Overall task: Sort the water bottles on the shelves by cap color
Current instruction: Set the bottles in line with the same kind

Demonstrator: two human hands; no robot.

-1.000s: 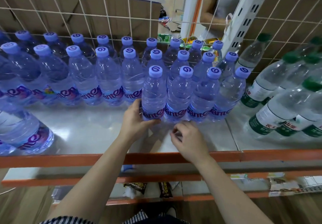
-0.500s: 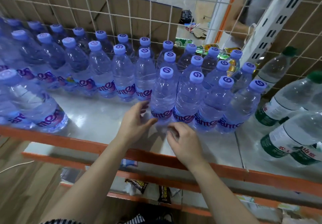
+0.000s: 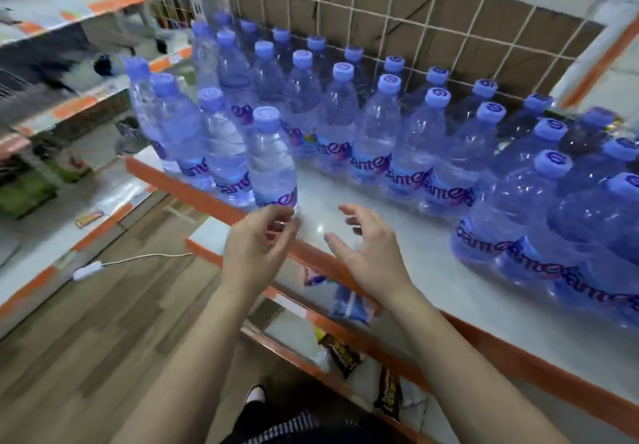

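Water bottles (image 3: 371,132), purple-capped, stand in rows on the shelf (image 3: 320,189). I've got my left hand (image 3: 256,248) and right hand (image 3: 371,253) at the shelf's front edge, fingers loosely curled, both holding nothing.

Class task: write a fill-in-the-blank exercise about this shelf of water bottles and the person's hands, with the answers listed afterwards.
1. The bottles all stand ____.
2. The shelf has a front edge coloured ____.
3. The left hand and the right hand both hold ____.
4. The white cable lies on the wooden ____.
Missing words: upright; orange; nothing; floor.
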